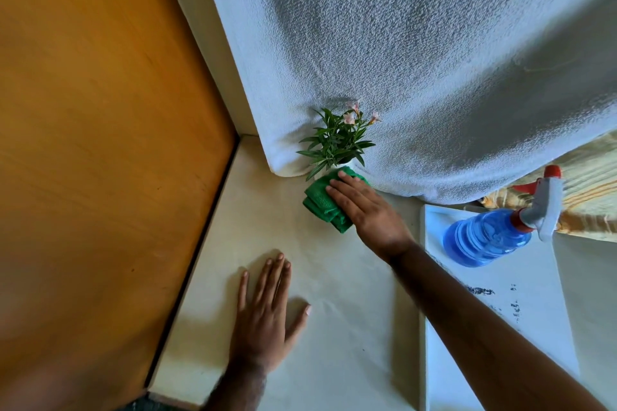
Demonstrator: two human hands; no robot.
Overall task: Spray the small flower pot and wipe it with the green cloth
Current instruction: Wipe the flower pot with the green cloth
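A small white flower pot (347,164) with green leaves and pink blossoms stands against a white textured curtain; the cloth hides most of the pot. My right hand (365,210) presses the folded green cloth (322,202) against the pot's front, fingers laid over the cloth. My left hand (267,314) rests flat on the cream surface (334,327) nearer to me, fingers spread, holding nothing. A blue spray bottle (490,237) with a grey-and-red trigger head lies on its side at the right.
A white curtain (417,60) hangs behind the pot. An orange-brown wooden panel (100,143) fills the left side. The spray bottle lies on a white board (500,310) with dark marks. A yellow striped fabric (591,193) shows at the far right.
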